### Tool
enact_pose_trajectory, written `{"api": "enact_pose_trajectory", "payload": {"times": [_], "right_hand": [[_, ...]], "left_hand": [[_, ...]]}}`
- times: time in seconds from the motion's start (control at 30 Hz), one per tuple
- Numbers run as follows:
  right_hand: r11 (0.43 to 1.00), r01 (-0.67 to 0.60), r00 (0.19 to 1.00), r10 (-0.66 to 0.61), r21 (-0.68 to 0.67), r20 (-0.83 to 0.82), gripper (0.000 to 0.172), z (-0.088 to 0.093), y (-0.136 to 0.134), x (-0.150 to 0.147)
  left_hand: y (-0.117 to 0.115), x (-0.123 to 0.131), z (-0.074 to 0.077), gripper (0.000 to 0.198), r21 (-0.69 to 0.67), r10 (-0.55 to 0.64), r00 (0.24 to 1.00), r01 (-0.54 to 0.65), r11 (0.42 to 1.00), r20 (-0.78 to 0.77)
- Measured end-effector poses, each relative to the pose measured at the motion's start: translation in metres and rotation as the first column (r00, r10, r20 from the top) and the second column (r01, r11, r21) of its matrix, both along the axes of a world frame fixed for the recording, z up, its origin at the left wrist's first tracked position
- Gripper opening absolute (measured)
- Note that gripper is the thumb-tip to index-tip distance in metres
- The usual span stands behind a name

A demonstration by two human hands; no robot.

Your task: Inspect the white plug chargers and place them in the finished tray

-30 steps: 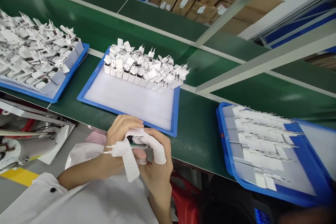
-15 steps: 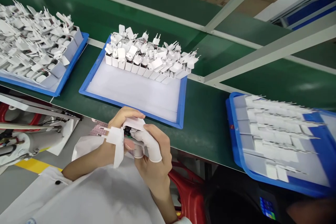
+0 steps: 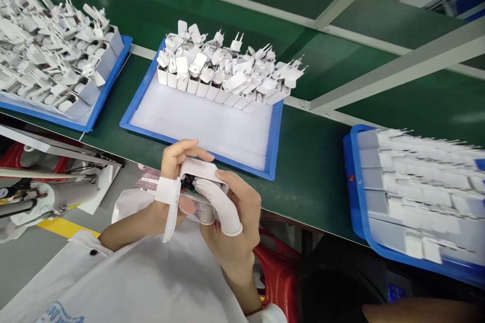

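Note:
Between my hands is a white plug charger (image 3: 199,167), its housing open on the side towards me. Dark parts and a bit of green circuit board show inside. Its two-pin end cover (image 3: 169,191) stands off the left end, pins pointing left. My left hand (image 3: 175,161) is closed round the left part of the housing, thumb below and fingers behind. My right hand (image 3: 237,212) grips the right end; white finger cots cover two of its fingers, one pressing at the opening. Those fingers hide part of the inside.
Ahead on the green bench (image 3: 306,181) lies a blue-rimmed tray (image 3: 273,161) with rows of opened chargers. Another full tray (image 3: 93,116) stands left. On the right, a blue tray (image 3: 358,202) holds rows of closed chargers. A red stool (image 3: 278,272) and another person's arm (image 3: 420,310) are below right.
The view has shifted, so the trays sit farther right and slightly higher. Both hands still hold the charger; the end cover has turned a little, and my left fingers are more spread.

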State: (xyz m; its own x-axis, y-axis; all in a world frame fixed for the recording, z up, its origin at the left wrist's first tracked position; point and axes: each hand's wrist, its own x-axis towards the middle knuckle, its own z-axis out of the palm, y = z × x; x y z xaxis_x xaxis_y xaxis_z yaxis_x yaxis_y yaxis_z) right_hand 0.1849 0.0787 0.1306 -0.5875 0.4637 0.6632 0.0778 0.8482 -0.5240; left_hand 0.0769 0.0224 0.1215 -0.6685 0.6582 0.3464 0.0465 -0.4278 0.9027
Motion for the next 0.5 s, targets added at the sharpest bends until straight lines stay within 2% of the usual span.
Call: {"api": "enact_pose_trajectory", "payload": {"times": [0.1,0.2,0.33,0.43,0.5], "right_hand": [[0.998,-0.031,0.999,0.030,0.046,0.019,0.049,0.002,0.002,-0.005],[0.997,-0.069,0.998,0.069,-0.023,0.006,0.039,0.004,0.004,-0.009],[0.991,-0.035,0.999,0.031,-0.129,-0.031,0.041,0.006,0.003,-0.011],[0.994,-0.007,1.000,0.004,-0.105,-0.027,0.043,0.007,0.001,-0.011],[0.995,0.002,1.000,-0.001,-0.097,0.004,0.043,0.005,0.001,-0.011]], "left_hand": [[-0.003,-0.008,-0.005,0.076,0.008,0.031,0.996,-0.030,1.000,-0.079],[-0.007,-0.014,-0.009,0.079,0.027,0.033,0.993,-0.030,0.999,-0.110],[-0.011,-0.011,-0.011,0.074,-0.018,0.081,0.996,-0.081,0.997,-0.040],[-0.013,-0.007,-0.013,0.072,-0.039,0.170,0.984,-0.172,0.984,-0.056],[-0.015,-0.006,-0.017,0.078,-0.104,0.184,0.981,-0.191,0.976,-0.067]]}}
